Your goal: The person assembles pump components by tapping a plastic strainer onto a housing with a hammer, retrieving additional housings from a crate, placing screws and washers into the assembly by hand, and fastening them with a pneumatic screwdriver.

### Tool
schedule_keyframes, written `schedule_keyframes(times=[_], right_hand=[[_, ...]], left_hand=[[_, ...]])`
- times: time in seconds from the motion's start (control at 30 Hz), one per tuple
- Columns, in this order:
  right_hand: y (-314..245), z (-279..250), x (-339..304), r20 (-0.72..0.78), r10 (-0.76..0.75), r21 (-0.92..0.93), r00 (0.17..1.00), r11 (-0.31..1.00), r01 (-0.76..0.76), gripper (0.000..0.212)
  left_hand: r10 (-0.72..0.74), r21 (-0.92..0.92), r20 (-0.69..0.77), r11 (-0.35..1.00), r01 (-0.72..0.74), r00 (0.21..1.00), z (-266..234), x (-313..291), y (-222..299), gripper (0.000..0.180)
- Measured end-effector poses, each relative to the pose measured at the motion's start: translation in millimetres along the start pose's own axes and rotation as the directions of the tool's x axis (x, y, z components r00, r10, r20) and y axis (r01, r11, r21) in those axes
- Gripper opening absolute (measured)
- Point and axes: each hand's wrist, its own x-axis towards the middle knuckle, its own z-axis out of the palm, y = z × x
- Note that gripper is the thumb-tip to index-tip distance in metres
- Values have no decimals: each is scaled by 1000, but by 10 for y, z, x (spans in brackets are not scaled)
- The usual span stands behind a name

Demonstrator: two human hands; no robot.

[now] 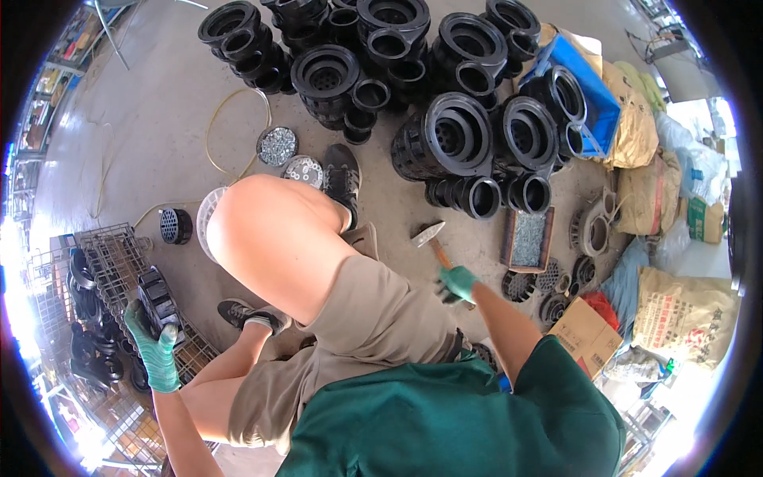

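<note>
Workshop with a grey concrete floor (159, 95), person sitting low with one bare knee raised in the middle of the view. Left hand (153, 350), in a green glove, is closing around a black ribbed plastic part (159, 298), holding it just above a wire mesh basket (111, 254) on the person's left; more black parts are lying in that basket. Right hand (457, 284), also in a green glove, is gripping the wooden handle of a hammer (433, 242), with the metal head pointing up and away, hanging over the floor just right of the knee. The two hands are sitting well apart, one on either side of the legs. Beside the hammer a shallow tray of small metal fasteners (527, 238) is lying on the floor. Past the knee, two round dishes of screws (277, 146) are sitting next to a dark shoe (342, 176). Further out, a big heap of black round plastic housings (445, 135) is filling the top of the view, some spilling into a blue crate (596, 91). Tan sacks (683, 314) and a cardboard box (586, 334) are piling up along the right. A yellowish hose (214, 119) is looping across the floor at upper left.
</note>
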Motion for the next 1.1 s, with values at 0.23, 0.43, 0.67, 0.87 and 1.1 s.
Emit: schedule_keyframes(times=[0.23, 0.43, 0.67, 0.87, 1.1], right_hand=[[48, 216, 725, -586, -440, -619, 680, 785, -25, 53], [22, 16, 1251, -341, -549, -806, 763, 588, 63, 58], [-184, -260, 201, -275, -293, -408, 916, 898, 164, 35], [-681, 84, -2341, -37, -382, 25, 924, 924, 383, 28], [-1843, 2027, -3697, 505, -745, -7, 436, 502, 865, 48]], left_hand=[[-36, 78, -81, 996, 43, 996, -168, -34, -122, 112], [162, 593, -55, 799, -98, 985, -132, 57, 161, 99], [116, 740, -95, 673, -8, 989, -166, 239, 108, 98], [62, 697, -111, 716, 34, 992, -252, 291, -179, 100], [169, 699, -89, 713, -59, 982, -349, 275, -196, 99]])
